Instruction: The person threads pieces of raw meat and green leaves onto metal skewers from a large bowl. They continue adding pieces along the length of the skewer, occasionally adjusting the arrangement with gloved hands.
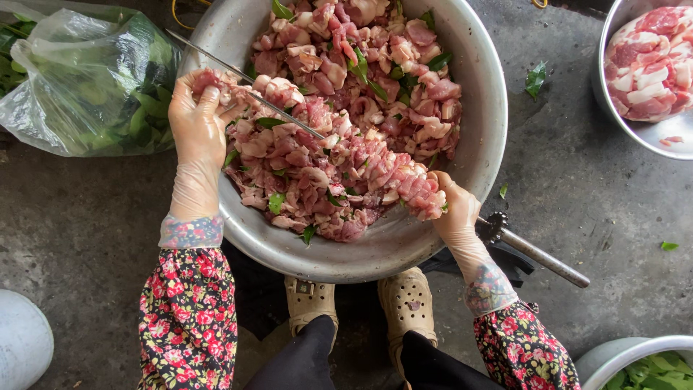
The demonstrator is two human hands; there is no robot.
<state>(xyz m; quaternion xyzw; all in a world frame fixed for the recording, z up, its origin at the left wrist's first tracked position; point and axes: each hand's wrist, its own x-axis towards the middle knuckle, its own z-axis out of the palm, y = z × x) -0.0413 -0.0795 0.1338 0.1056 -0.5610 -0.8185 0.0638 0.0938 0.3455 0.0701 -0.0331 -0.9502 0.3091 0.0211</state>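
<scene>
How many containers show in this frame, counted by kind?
Metal bowls of raw meat: 2, the large bowl under both hands and a second bowl top right.
Bowl of green leaves: 1.
Clear plastic bag of leaves: 1.
Total: 4.

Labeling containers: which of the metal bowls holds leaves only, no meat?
The bowl at the bottom-right corner, only partly in frame: just green leaves inside. The big middle bowl and top-right bowl both hold meat.

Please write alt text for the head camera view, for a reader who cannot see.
Two gloved hands, left hand and right hand, thread raw meat pieces onto a long metal skewer over a large metal bowl. A bag of green leaves lies nearby.
</scene>
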